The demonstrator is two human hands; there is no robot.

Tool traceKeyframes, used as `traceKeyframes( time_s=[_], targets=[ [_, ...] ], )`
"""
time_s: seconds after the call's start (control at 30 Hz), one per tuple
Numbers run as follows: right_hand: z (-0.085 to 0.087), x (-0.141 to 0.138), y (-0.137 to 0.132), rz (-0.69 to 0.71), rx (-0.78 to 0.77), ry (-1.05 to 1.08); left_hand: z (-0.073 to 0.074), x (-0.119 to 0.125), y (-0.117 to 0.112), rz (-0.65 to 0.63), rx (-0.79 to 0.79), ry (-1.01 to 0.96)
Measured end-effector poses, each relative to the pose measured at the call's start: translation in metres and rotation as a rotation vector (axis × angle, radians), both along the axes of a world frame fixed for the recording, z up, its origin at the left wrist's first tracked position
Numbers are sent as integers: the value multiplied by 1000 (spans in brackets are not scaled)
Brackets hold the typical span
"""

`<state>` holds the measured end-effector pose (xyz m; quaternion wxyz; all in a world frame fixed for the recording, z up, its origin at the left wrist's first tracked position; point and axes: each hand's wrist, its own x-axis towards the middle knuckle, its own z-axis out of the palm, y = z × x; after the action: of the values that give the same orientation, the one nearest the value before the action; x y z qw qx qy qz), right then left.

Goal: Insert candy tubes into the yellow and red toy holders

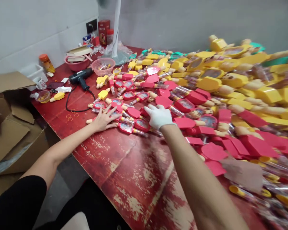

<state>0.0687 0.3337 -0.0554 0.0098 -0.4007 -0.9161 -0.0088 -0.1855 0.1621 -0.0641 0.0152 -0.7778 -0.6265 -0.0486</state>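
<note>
My bare left hand (105, 119) lies with fingers spread over several small red plastic toys. These have flat, mirror-like heads and clear tubes for handles. My right hand (159, 116), in a white glove, rests on the same red heap with its fingers stretched out and apart. Between my hands lie more of the toys, among them a red toy with a shiny oval window (142, 124). Another red toy (126, 127) sits just right of my left fingertips. The undersides of both hands are hidden, and I see nothing held.
Yellow toys (208, 83) pile up at the right, with green ones behind. A black heat gun (81, 77) with a cord lies back left near a pink basket (103, 66). Rubber bands (69, 118) lie on the worn red table (134, 169). A cardboard box (16, 134) stands left.
</note>
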Motion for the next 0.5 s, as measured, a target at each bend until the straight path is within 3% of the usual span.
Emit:
traceKeyframes(
  time_s=[0.1,0.23,0.4,0.5],
  targets=[
    [-7,2,36,47,-30,-76,-1,-1,-14,82,8,4],
    [-22,14,39,77,15,-42,-14,11,-26,208,-24,10],
    [-19,11,33,-26,-15,13,-16,26,32,196,-41,-18],
    [-1,18,30,-229,-12,172,-5,23,52,348,38,-221]
  ],
)
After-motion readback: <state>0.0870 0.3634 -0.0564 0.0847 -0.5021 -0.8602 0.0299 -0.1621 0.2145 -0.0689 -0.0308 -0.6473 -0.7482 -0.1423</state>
